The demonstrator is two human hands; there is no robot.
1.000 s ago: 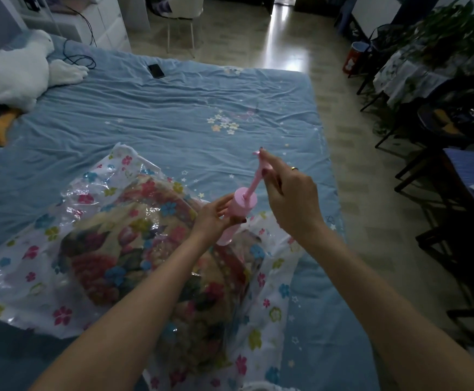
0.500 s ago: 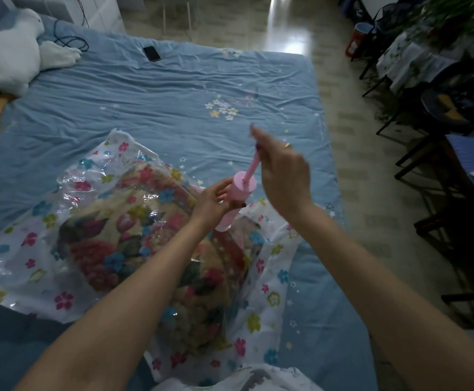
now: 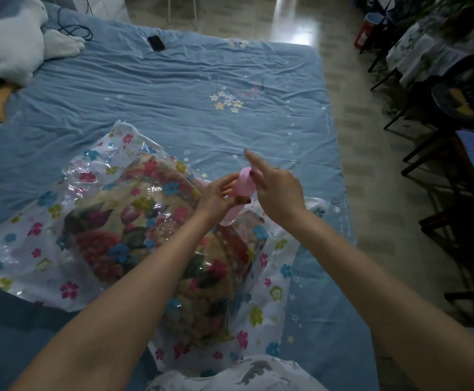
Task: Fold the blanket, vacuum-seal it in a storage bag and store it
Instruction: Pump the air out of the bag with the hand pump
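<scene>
A clear plastic storage bag (image 3: pixel 47 249) printed with small coloured flowers lies on the bed (image 3: pixel 173 88), close to the near edge and a little toward the right edge. Inside it sits the folded blanket (image 3: pixel 134 227), a thick bundle with a large pattern of red, blue and green flowers; it fills the middle of the bag, and flat plastic borders spread out around it on the blue sheet.

A pink hand pump (image 3: pixel 240 193) stands tilted on the right part of the bag, its lower end touching the plastic above the blanket. The left hand (image 3: pixel 216 197) has its grip curled around the pump's body, thumb and fingers wrapped on the pink tube. The right hand (image 3: pixel 275 190) is at the top of the pump; it is blurred, one finger points up and away, and I cannot tell whether its grip closes on the handle or only touches it.

At the far left corner of the bed lies a big white plush goose (image 3: pixel 7 43) with an orange foot, and a black cable (image 3: pixel 75 31) curls just beside it. A dark phone (image 3: pixel 156 43) rests near the far edge. To the right of the bed is the tiled floor (image 3: pixel 371 193), then dark chairs (image 3: pixel 461 103) and a table with a patterned cloth (image 3: pixel 416 49), well apart from the bag.
</scene>
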